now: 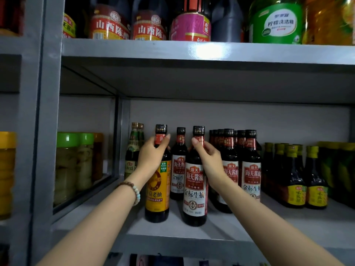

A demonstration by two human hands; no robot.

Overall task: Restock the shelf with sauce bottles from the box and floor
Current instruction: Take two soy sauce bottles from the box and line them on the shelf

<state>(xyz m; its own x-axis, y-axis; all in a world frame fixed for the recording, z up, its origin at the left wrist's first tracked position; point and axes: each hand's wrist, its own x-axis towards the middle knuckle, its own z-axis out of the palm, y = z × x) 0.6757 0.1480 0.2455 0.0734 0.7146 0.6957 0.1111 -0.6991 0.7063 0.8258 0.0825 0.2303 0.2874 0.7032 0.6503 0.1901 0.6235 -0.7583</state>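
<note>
Near the shelf (192,240) front edge, the left hand (151,156) and right hand (209,160) each grip an upright bottle's neck: yellow-label bottle (157,191), white-label bottle (195,192), caps up.

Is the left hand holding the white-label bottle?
No, the left hand grips the yellow-label bottle; the right hand holds the white-label bottle.

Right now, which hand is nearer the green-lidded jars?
Left. The left hand grips the yellow-label bottle by its neck, right of the green-lidded jars; the right hand holds the white-label bottle, farther right.
</note>
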